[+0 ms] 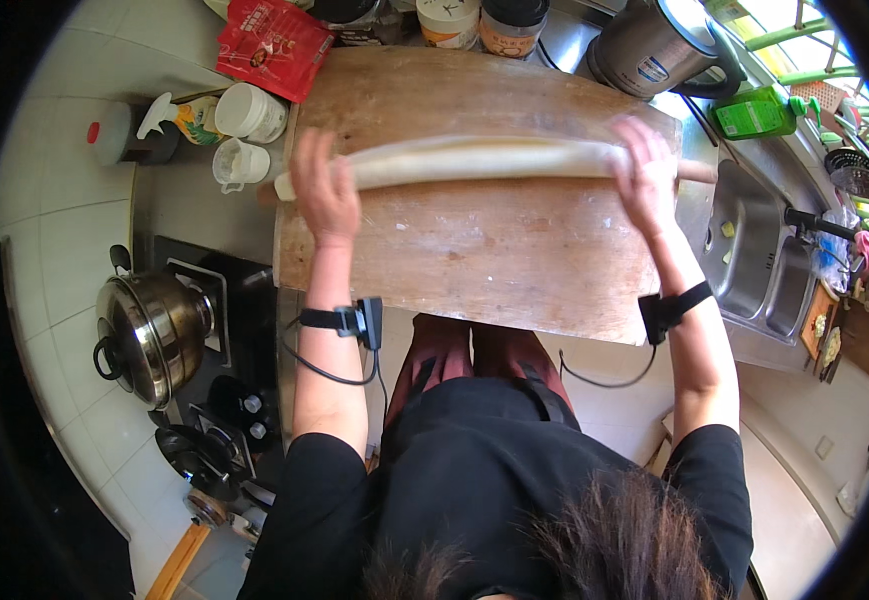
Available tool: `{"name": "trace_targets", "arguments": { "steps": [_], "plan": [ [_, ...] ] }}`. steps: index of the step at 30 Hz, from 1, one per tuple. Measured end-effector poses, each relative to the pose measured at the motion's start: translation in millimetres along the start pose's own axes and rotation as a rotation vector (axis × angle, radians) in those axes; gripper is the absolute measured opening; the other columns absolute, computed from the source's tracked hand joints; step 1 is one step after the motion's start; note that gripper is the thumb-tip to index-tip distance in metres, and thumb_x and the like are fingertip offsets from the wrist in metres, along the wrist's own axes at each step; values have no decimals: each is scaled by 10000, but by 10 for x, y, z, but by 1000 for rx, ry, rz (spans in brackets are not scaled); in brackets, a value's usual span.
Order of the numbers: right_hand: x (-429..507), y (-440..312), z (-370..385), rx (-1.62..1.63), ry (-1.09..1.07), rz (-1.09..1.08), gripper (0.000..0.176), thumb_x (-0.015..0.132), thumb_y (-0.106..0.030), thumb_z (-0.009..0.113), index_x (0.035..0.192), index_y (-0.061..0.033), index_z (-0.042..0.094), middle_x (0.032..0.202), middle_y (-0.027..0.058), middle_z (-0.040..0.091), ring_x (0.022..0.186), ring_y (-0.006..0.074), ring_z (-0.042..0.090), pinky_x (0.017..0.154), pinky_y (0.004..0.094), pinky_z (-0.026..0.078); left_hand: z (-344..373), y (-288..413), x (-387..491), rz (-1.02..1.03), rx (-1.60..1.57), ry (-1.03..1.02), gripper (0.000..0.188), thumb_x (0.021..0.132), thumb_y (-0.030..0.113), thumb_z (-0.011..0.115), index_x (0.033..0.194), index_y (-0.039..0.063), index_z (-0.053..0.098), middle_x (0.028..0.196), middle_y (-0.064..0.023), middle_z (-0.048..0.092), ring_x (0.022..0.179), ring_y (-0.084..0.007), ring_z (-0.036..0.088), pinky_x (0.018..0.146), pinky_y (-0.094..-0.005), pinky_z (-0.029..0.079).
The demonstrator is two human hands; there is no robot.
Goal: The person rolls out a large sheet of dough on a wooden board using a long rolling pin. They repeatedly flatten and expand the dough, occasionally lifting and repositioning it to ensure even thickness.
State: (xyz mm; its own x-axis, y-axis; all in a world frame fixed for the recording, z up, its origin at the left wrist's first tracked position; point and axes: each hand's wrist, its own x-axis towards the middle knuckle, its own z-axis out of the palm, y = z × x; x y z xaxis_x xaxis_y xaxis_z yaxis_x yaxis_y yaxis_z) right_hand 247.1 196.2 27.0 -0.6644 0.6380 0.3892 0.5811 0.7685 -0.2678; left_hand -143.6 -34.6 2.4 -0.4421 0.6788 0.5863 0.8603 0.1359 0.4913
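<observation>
A long rolling pin (697, 172) lies across the upper part of a wooden board (472, 247), wrapped in a pale sheet of dough (479, 159). Bare wood of the pin sticks out at the right end, and a short bit shows at the left. My left hand (326, 187) holds the roll near its left end, thumb on the inner side. Toward the right end, my right hand (643, 176) has its fingers over the dough. Both hands and the roll are blurred, so the exact finger contact is hard to see. Traces of flour mark the board.
Left of the board stand a clear measuring cup (241, 165), a white tub (251, 112) and a spray bottle (187, 120). A steel pot (153, 337) sits on the black stove. Behind are a red packet (273, 49), jars and an electric kettle (652, 49). A sink (746, 240) lies right.
</observation>
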Motion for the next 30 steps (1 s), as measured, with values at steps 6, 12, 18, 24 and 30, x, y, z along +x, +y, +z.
{"name": "trace_targets", "arguments": {
  "steps": [6, 12, 18, 24, 30],
  "plan": [
    [137, -284, 283, -190, -226, 3, 750, 816, -338, 789, 1462, -193, 437, 1432, 100, 512, 1390, 324, 412, 1197, 575, 221, 260, 361, 108, 146, 460, -365, 690, 848, 447, 741, 1386, 84, 505, 1369, -144, 546, 1337, -338, 453, 1170, -494, 250],
    [33, -48, 453, -183, -133, -151, 671, 741, -162, 805, 1353, -154, 530, 1273, 87, 584, 1227, 309, 513, 1059, 456, 373, 367, -31, -22, 158, 423, -473, 657, 700, 290, 866, 1233, 82, 543, 1193, -118, 569, 1156, -315, 523, 1060, -470, 361],
    [-1003, -753, -62, -130, -368, -14, 688, 726, -278, 812, 1343, -140, 543, 1278, 76, 565, 1215, 299, 505, 1086, 486, 362, -478, 425, -1041, 95, 378, -643, 750, 762, 345, 820, 1365, 74, 465, 1261, -134, 545, 1249, -328, 485, 1147, -511, 292],
    [-639, -1531, 141, -68, -402, -5, 658, 918, -455, 629, 1452, -98, 486, 1486, 132, 476, 1437, 329, 365, 1219, 551, 190, -9, 1181, -978, 171, 187, -451, 667, 999, 528, 446, 1495, 83, 419, 1539, -153, 425, 1440, -324, 374, 1226, -551, 163],
    [-703, -1807, 729, -5, -216, 174, 474, 1004, -351, 473, 1423, -143, 550, 1490, 103, 507, 1452, 346, 358, 1215, 544, 183, 549, 1386, -1194, -4, 266, -396, 467, 982, 320, 439, 1353, 97, 616, 1478, -177, 508, 1401, -356, 431, 1196, -546, 221]
  ]
}}
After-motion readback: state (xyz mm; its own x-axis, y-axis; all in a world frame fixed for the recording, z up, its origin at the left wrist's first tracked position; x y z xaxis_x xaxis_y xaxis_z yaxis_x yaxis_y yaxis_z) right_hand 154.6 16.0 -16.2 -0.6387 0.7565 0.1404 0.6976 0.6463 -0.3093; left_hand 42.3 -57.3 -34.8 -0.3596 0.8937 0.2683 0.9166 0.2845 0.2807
